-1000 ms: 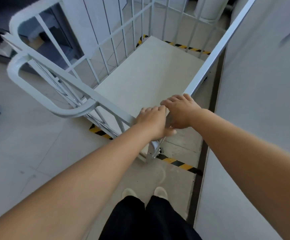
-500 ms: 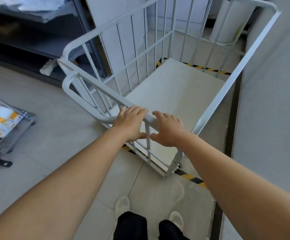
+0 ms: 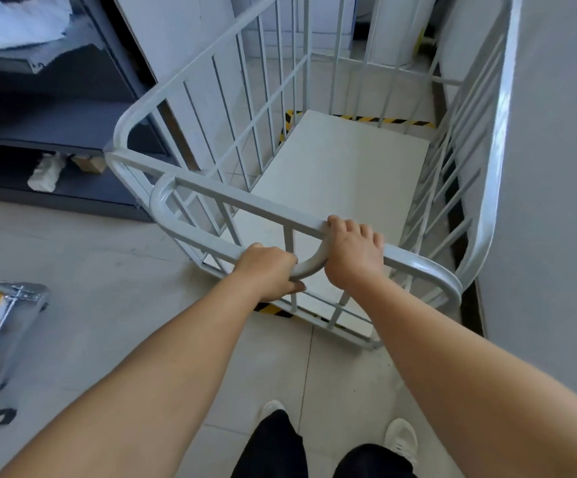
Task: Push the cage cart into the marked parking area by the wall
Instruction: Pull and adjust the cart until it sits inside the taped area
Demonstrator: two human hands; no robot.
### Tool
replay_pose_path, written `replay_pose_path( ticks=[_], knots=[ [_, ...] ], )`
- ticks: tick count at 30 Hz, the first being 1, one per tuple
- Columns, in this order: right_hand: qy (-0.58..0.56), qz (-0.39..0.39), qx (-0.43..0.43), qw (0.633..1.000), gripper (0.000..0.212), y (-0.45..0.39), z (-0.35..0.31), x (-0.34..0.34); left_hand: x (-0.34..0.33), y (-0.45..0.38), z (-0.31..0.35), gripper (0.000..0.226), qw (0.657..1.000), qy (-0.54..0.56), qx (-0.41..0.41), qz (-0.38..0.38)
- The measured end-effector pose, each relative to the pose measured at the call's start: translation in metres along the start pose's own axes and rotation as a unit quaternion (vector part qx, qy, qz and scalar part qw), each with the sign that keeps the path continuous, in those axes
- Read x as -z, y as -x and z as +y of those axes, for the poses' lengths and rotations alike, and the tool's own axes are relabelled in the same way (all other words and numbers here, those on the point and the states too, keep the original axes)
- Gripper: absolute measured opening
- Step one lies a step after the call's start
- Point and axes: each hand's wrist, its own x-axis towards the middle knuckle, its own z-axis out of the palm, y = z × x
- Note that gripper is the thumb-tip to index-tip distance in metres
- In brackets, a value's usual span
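Far left: wheeled metal trolley (image 3: 2,336) with taped parcels, well apart from the job. Dark shelving (image 3: 56,132) behind. Centre: left hand (image 3: 268,272), fingers curled round the looped push handle (image 3: 190,232). Just beside it: right hand (image 3: 352,255), clamped over the top rail. Cage cart (image 3: 345,174) already sitting largely within the yellow-black floor tape (image 3: 376,119), flank near the wall (image 3: 556,201). Probably almost parked; perhaps only a last nudge to square up, then letting go.

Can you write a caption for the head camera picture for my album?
Both hands, left hand and right hand, grip the white metal cage cart beside the grey wall, over yellow-black floor tape.
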Motion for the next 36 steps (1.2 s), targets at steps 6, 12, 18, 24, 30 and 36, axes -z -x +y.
replay_pose_path(
  ticks=[6,12,18,24,30,36],
  knots=[
    [0.021,0.057,-0.066,0.996,0.027,-0.014,0.020,-0.016,-0.006,-0.015,0.002,0.055,0.999,-0.046,-0.011,0.017],
    [0.003,0.117,-0.043,0.992,0.031,-0.012,0.031,-0.022,-0.009,-0.019,0.009,0.054,0.998,-0.053,-0.010,0.032],
    [-0.011,0.111,-0.028,0.993,0.037,-0.010,0.043,-0.019,-0.012,-0.021,0.021,0.055,0.998,-0.053,-0.001,0.027],
    [-0.004,0.124,-0.023,0.992,0.034,-0.008,0.087,-0.010,-0.009,-0.031,0.066,0.054,0.998,-0.053,-0.009,0.011],
    [0.001,0.112,-0.013,0.994,0.036,-0.004,0.150,0.012,-0.007,-0.048,0.127,0.053,0.998,-0.050,-0.038,0.013],
    [-0.007,0.118,0.000,0.993,0.030,-0.007,0.191,0.021,-0.003,-0.063,0.165,0.051,0.997,-0.056,-0.043,0.017]
  ],
)
